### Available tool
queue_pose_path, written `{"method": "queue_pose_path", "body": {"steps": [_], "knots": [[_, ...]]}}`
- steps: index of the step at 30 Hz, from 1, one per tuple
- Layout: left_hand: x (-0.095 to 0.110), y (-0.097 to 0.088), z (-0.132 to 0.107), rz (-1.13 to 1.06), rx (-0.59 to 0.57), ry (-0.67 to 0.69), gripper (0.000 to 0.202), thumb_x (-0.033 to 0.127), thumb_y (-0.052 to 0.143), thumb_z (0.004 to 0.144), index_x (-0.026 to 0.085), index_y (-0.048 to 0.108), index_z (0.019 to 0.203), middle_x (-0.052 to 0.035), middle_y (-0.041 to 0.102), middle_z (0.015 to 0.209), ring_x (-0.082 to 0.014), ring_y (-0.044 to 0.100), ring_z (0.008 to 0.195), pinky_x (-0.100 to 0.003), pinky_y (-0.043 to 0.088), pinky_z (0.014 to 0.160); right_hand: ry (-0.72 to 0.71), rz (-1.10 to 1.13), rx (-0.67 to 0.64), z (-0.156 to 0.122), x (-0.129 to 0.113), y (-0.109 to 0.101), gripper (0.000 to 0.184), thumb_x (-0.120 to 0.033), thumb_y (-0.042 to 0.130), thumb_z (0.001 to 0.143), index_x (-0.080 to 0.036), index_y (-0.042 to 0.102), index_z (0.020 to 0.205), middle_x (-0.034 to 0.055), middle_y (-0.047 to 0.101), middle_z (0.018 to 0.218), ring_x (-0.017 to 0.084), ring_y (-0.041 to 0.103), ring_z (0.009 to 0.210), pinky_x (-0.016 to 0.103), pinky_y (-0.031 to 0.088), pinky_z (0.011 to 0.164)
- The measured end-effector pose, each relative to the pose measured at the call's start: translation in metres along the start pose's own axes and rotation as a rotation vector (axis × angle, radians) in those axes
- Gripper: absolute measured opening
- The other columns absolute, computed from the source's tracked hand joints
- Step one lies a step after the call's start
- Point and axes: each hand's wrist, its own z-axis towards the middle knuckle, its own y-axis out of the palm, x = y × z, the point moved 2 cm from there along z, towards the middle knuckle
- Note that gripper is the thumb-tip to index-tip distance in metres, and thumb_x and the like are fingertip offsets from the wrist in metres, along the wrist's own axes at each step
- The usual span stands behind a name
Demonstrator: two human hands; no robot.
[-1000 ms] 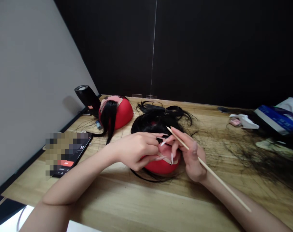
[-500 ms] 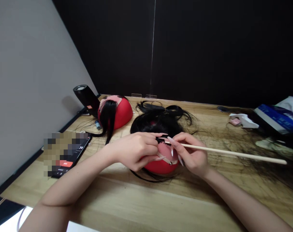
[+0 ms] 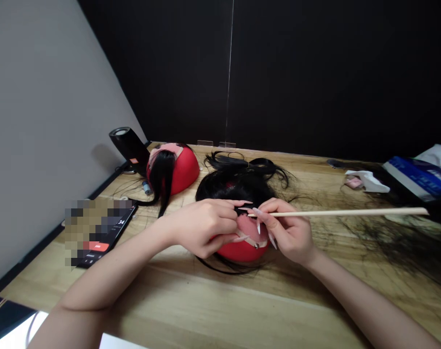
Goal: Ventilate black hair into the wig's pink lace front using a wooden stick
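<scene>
**Two hands working at the hairline of a red dome (image 3: 242, 251), mid-counter (image 3: 206, 300).**
The left hand (image 3: 206, 225) is pinching its grip together on hair (image 3: 231, 184) at the edge of the pink lace (image 3: 246, 227). The right hand (image 3: 289, 232) is clamping its grip on a stick (image 3: 344, 212), tip at that spot, shaft pointing right. Hair is covering the dome's far part, while the near lace is showing bare, so the work is judged part done.

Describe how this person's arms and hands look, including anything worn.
Both forearms are bare, with no sleeves in view. The left hand and right hand carry no rings, watch or bracelet that I can see. The fingernails are long, pointed and pale pink.
</scene>
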Motion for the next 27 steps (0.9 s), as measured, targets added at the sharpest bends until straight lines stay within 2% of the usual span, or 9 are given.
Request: {"method": "queue_pose_path", "body": {"steps": [4,9,12,27], "knots": [[0.0001,-0.0001,0.0005,-0.004,0.002,0.000,0.024,0.019,0.047,0.094,0.016,0.060,0.074,-0.0023,0.062,0.065,-0.0139,0.062,0.067,-0.041,0.047,0.113,0.034,0.016,0.016,0.0003,0.0013,0.0003,0.025,-0.026,0.056,0.094,-0.017,0.064,0.073,0.0023,0.063,0.068,0.011,0.060,0.057,0.023,0.048,0.052],[0.0003,-0.0002,0.0016,-0.005,0.000,0.010,0.024,0.017,0.048,0.094,0.015,0.060,0.073,-0.0029,0.061,0.065,-0.0143,0.062,0.067,-0.040,0.047,0.114,-0.099,-0.021,-0.019,0.0018,-0.0027,0.0001,0.021,-0.021,0.051,0.096,-0.018,0.064,0.080,0.0027,0.064,0.072,0.012,0.062,0.067,0.025,0.052,0.061],[0.0006,-0.0006,0.0021,-0.013,-0.004,0.003,0.025,0.017,0.047,0.093,0.015,0.060,0.072,-0.0030,0.061,0.065,-0.0143,0.062,0.067,-0.040,0.046,0.114,-0.129,-0.051,-0.011,0.0024,-0.0046,0.0002,0.022,-0.018,0.049,0.096,-0.018,0.062,0.079,0.0022,0.063,0.072,0.012,0.062,0.070,0.026,0.053,0.066],[0.0016,-0.0009,0.0027,-0.007,-0.006,0.001,0.024,0.016,0.047,0.093,0.015,0.062,0.074,-0.0020,0.060,0.063,-0.0137,0.061,0.065,-0.039,0.046,0.114,-0.152,-0.136,0.015,-0.0008,0.0009,0.0040,0.017,-0.012,0.052,0.093,-0.018,0.063,0.082,0.0023,0.066,0.075,0.012,0.063,0.070,0.025,0.052,0.064]]}}
